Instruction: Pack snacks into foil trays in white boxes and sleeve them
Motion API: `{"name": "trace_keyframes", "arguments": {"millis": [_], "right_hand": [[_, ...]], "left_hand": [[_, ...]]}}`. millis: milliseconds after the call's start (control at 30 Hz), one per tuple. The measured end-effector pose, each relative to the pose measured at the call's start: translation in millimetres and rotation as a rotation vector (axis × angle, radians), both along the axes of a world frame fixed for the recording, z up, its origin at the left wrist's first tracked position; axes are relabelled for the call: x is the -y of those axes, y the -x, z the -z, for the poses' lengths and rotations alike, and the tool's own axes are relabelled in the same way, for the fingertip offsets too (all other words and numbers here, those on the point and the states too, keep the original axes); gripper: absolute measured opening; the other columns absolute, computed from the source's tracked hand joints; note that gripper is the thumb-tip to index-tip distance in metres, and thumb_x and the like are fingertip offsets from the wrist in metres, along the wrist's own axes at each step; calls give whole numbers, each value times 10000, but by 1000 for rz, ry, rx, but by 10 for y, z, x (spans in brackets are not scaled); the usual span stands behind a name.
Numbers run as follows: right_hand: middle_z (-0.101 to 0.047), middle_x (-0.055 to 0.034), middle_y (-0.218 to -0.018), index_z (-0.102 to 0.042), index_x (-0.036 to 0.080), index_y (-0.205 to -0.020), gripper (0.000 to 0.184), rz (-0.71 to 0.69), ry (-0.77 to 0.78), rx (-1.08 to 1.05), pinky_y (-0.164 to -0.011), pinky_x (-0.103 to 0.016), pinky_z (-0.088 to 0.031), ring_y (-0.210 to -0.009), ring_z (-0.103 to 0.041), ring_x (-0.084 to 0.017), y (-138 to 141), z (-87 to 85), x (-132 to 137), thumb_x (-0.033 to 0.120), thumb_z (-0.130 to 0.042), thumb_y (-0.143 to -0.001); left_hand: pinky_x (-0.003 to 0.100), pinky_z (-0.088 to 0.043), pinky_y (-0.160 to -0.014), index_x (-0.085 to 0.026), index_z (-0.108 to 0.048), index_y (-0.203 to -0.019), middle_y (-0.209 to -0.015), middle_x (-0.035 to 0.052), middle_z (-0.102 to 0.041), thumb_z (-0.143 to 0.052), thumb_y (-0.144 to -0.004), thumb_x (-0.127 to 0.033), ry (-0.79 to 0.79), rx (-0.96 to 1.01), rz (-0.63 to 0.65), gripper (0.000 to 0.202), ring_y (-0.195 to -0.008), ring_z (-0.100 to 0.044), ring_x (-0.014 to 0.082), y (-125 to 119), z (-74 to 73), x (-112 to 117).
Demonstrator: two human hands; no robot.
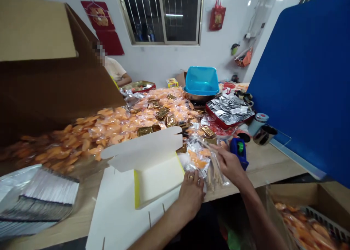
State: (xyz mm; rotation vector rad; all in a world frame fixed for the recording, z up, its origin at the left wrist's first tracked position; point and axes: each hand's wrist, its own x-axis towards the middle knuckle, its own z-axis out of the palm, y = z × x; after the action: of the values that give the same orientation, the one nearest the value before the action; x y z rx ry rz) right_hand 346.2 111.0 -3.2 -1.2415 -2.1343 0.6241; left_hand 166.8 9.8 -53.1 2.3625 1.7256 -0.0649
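An unfolded white cardboard box with yellow sides (157, 182) lies in front of me, its lid flap raised at the back. My left hand (192, 188), a ring on one finger, rests at the box's right edge with its fingers bent loosely over the clear packets. Orange pieces in clear plastic (198, 159) and silvery packets lie just beyond its fingertips. My right hand (228, 164) reaches over a clear bag of thin wooden sticks (216, 171). Its fingers are closed together at the packets; what they pinch is blurred and I cannot make it out.
A heap of wrapped orange pieces (109, 128) spreads behind the box, gold packets (162, 112) on top. A red tray of silver sachets (229, 109), a blue tape dispenser (238, 153) and a metal cup (264, 135) stand right. Stacked sachets (46, 195) lie left. Another person's arm (124, 79) shows behind.
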Motion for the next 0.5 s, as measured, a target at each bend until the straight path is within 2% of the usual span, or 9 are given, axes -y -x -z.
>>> {"name": "trace_keyframes", "arguments": {"millis": [67,133,233,300,367,433,500], "right_hand": [[-711,-103,-1391,-635,235,-1442,544,-236,-25,108,-1081,-348,-488,-1293,-663,-243,222,-160,195,134,-453,-940],[-753,-97,-1252,-652,271,-1422,606,-420,-17,291,-984,-346,-520,-1184,-706,-263,542,-283,351,90,-514,-861],[-743,-83,-1146,-636,300,-1416,671,-572,-9,517,-814,-310,-501,-1016,-733,-246,1109,-297,439,30,-511,-815],[-718,-98,-1205,-591,256,-1432,676,-580,-6,611,-788,-297,-472,-1028,-724,-230,1476,-162,427,-8,-481,-819],[-695,-142,-1233,-563,166,-1410,619,-566,9,696,-789,-302,-458,-1064,-714,-241,1789,51,404,-24,-472,-828],[-689,-191,-1209,-577,85,-1334,511,-576,23,770,-782,-323,-451,-1069,-713,-274,2012,265,390,-19,-474,-844],[-690,-221,-1185,-613,57,-1238,376,-596,21,828,-783,-348,-445,-1060,-716,-307,2122,405,383,14,-463,-896]], "left_hand": [[616,-304,-1287,-80,-606,-1486,-1616,261,-480,-573,-1030,-379,-9,40,-13,546,-1529,-446,413,12,-60,68],[613,-334,-1277,-129,-592,-1507,-1595,211,-529,-547,-1044,-327,-42,115,6,506,-1526,-458,390,29,-163,215],[546,-448,-1205,-142,-625,-1450,-1444,174,-672,-513,-1065,-310,-116,235,91,435,-1388,-607,347,88,-384,520],[481,-538,-1089,-127,-705,-1279,-1227,154,-768,-501,-1079,-348,-142,270,118,361,-1174,-721,310,189,-546,731],[429,-583,-947,-139,-733,-1095,-1018,112,-789,-504,-1082,-367,-169,288,92,324,-963,-755,266,369,-677,930],[390,-580,-859,-152,-728,-1035,-934,85,-778,-491,-1086,-337,-240,326,5,306,-857,-745,231,621,-749,1125],[355,-565,-834,-161,-737,-1032,-907,75,-777,-471,-1089,-302,-341,388,-128,306,-827,-737,203,915,-752,1303]]}}
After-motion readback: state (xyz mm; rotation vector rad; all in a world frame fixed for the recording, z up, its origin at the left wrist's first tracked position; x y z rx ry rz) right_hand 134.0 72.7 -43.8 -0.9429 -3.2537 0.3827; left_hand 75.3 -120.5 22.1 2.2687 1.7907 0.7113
